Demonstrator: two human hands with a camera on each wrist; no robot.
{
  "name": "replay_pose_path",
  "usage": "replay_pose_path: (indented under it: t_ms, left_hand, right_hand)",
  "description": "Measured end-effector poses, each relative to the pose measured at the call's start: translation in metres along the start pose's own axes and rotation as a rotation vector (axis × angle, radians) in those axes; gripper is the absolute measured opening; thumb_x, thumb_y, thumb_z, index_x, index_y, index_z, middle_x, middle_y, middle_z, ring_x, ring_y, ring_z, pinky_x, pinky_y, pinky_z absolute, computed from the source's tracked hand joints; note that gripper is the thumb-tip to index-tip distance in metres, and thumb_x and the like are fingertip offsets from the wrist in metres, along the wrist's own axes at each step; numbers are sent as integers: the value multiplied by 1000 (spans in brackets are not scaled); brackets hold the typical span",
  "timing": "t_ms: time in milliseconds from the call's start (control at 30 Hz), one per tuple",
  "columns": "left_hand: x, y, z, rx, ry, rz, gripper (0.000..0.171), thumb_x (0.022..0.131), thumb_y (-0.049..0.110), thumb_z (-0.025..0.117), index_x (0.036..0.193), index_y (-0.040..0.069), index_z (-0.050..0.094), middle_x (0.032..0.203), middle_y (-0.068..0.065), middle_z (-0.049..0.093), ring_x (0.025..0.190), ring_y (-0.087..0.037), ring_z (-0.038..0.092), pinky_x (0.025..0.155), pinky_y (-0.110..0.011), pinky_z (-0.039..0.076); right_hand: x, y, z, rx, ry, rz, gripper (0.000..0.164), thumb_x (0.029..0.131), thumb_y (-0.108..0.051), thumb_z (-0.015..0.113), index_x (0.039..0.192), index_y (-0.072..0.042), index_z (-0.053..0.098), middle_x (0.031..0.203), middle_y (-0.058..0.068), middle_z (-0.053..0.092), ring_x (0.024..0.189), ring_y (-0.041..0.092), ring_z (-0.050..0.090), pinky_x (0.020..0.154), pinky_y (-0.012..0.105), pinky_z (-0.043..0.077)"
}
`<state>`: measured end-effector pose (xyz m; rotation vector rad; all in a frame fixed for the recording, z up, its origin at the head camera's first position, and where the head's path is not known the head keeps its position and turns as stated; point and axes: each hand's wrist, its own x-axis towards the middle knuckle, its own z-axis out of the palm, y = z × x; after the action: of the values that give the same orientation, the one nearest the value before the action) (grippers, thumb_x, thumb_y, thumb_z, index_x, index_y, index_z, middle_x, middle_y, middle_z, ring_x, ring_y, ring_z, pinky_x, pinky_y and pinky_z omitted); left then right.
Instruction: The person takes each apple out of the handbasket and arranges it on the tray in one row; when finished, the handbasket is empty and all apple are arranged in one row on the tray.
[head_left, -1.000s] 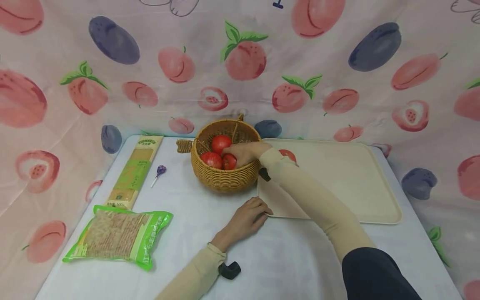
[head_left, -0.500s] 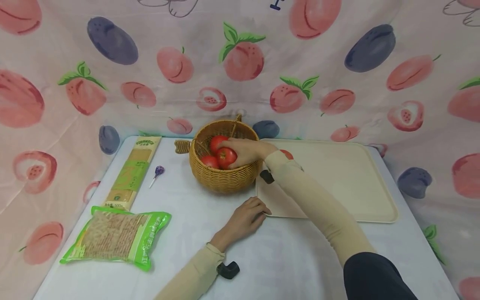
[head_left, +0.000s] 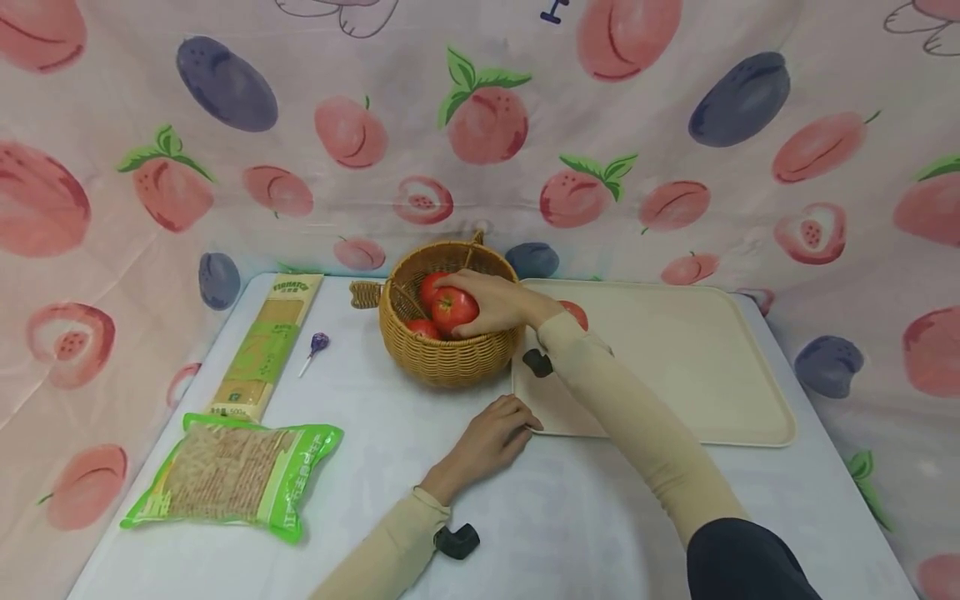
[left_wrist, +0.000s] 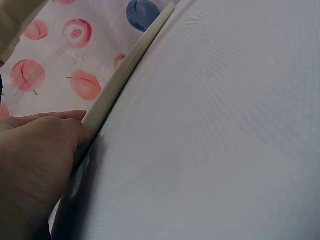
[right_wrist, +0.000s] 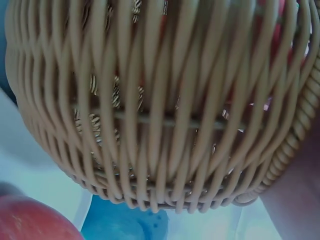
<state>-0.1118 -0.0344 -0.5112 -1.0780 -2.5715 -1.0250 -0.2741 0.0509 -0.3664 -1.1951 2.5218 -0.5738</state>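
A red apple [head_left: 455, 312] is gripped in my right hand [head_left: 491, 302], just above the inside of the woven wicker basket [head_left: 446, 362]. Two more apples show in the basket, a rear apple [head_left: 430, 287] and a front apple [head_left: 423, 328], both partly covered by the held one. My left hand [head_left: 486, 437] holds the near left corner of the cream tray [head_left: 675, 358]; the left wrist view shows its fingers at the tray rim [left_wrist: 117, 82]. Another apple [head_left: 574, 313] lies on the tray, partly behind my right forearm. The basket wall [right_wrist: 165, 110] fills the right wrist view.
On the left of the white table lie a long noodle pack [head_left: 266, 346], a lollipop [head_left: 315, 350] and a green-edged bag of noodles [head_left: 228, 471]. A fruit-print cloth [head_left: 420, 100] hangs behind the table. The basket stands against the tray's left end.
My right hand has risen inside the basket, lifting an apple up from among the others. The left hand stays at the tray corner.
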Motion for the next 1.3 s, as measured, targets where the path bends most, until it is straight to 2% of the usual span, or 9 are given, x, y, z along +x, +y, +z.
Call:
replay_pose_path:
  t_ms: [233,433,567,833,1000,1067,1233,1300]
  left_hand:
    - [0,-1,3,9,4,-2,15,92,14,57,101,23,66,100,12,57,103,-4,50,92,-20,44]
    - [0,1,3,-3,-2,-7,15,93,14,57,101,22,67,99,11,58,103,-4,51,92,-21,44]
    - [0,2,4,-5,-2,-6,15,92,14,57,101,21,67,99,11,58,103,-5,51,92,-22,44]
    - [0,2,4,-6,17,10,15,92,13,58,100,21,67,99,10,59,103,-6,52,92,-22,44]
    - [0,1,4,-18,16,6,15,92,12,58,100,20,67,100,9,59,103,-6,52,92,-23,44]
    - [0,1,3,-17,9,-1,15,92,12,58,100,20,67,100,9,59,103,-6,51,92,-23,44]
    - [0,1,3,-18,3,-13,15,92,13,58,100,20,67,100,10,59,103,-6,51,92,-22,44]
    - [1,1,3,-20,11,-8,15,92,13,58,100,20,67,100,9,59,103,-6,52,91,-22,44]
  right_hand:
    - [-8,1,3,59,116,-2,74,77,-51,68,141,-32,36,138,-2,42,116,18,50,94,43,48]
    - [-13,5,7,130,218,-42,75,77,-52,69,141,-33,36,136,-7,43,115,12,50,93,41,49]
    - [-17,7,10,176,293,-63,77,76,-52,69,142,-34,35,138,-8,42,117,12,48,92,42,49]
    - [-22,7,12,271,453,-108,75,77,-44,73,141,-37,35,143,-7,38,127,13,41,97,42,47]
    - [-27,8,14,373,501,-93,77,76,-40,75,141,-41,34,146,-10,34,124,13,45,94,42,49]
    - [-30,8,15,420,513,-77,79,76,-37,76,142,-38,33,145,-9,36,121,13,47,92,41,50]
    - [-49,-14,4,504,540,-29,79,78,-22,76,145,-21,34,137,0,43,117,17,49,92,41,49]
    - [-56,-22,0,515,562,-31,78,78,-19,76,144,-18,35,135,2,44,118,18,49,94,41,48]
